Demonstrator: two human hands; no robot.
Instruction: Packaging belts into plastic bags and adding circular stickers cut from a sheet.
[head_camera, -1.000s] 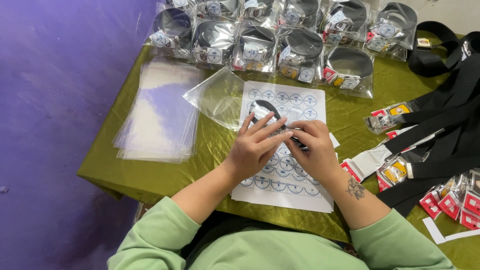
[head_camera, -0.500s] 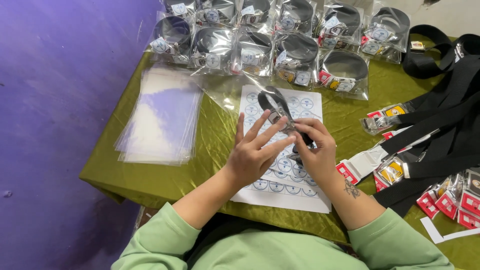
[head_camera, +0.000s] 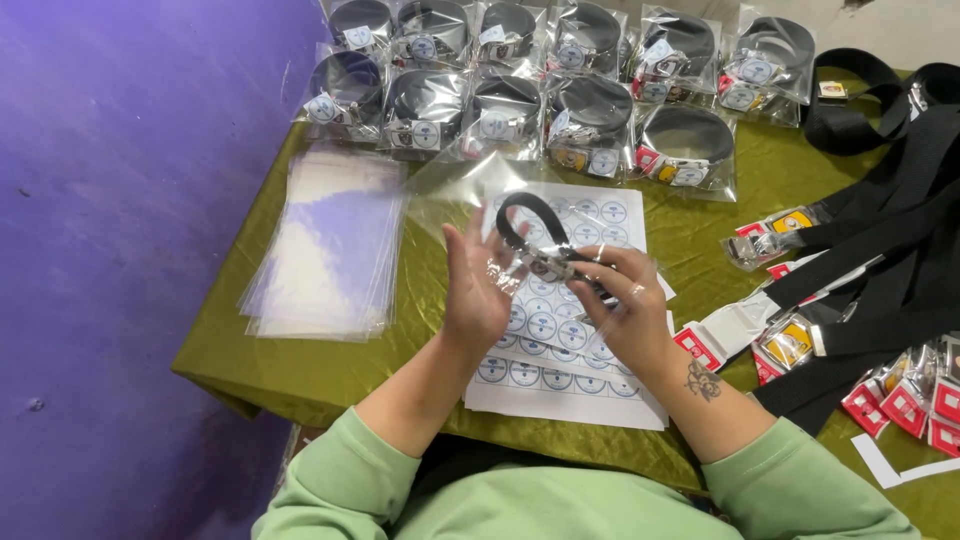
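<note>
My left hand (head_camera: 478, 285) and my right hand (head_camera: 622, 310) are raised over a white sheet of round stickers (head_camera: 560, 345). Between them is a clear plastic bag (head_camera: 465, 195) with a rolled black belt (head_camera: 535, 235) inside it. My right hand grips the belt's buckle end through the bag. My left hand lies flat against the bag's left side with its fingers spread.
A stack of clear bags (head_camera: 325, 245) lies at left on the olive-green tablecloth (head_camera: 300, 370). Two rows of bagged belts (head_camera: 540, 90) stand at the back. Loose black belts (head_camera: 880, 230) with red-and-yellow buckles (head_camera: 790, 340) lie at right. A purple wall (head_camera: 120, 250) is at left.
Both hands have lifted off the sticker sheet. The bag with the belt in it has come up with them and now hangs above the sheet.
</note>
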